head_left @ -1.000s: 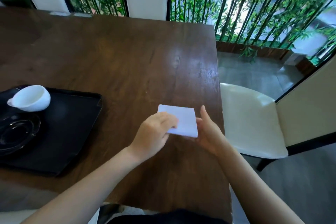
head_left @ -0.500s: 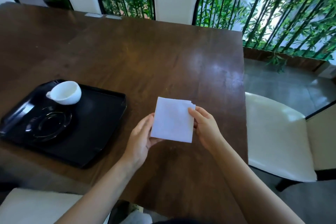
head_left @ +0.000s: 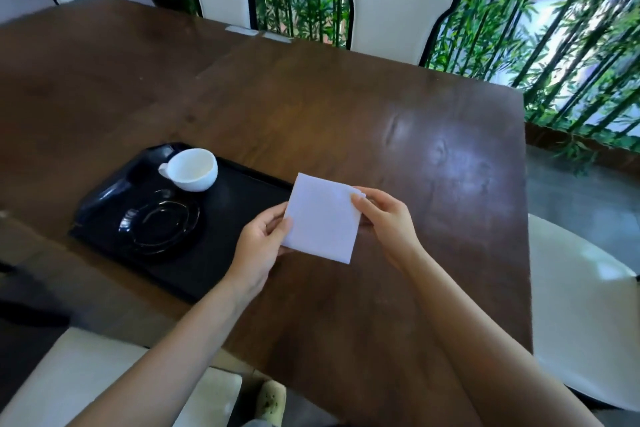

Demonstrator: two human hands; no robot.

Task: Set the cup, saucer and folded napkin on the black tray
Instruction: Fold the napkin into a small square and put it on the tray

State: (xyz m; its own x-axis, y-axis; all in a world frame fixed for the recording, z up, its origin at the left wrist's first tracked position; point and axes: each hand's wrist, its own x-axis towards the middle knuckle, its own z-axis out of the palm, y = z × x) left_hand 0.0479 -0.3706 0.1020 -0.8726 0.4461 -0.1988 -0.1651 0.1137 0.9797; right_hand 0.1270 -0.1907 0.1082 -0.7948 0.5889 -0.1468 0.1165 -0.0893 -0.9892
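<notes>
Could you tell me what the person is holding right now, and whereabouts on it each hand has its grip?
The folded napkin: left hand at its left edge, right hand at its upper right corner.

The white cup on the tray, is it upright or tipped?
Tipped: the cup leans, its mouth facing partly sideways, on the black tray beside the saucer.

Two bare forearms, no sleeves visible, hands [head_left: 263,246] without rings, watch or gloves

There are no words or numbers to read here. The napkin [head_left: 325,218] is plain white.
</notes>
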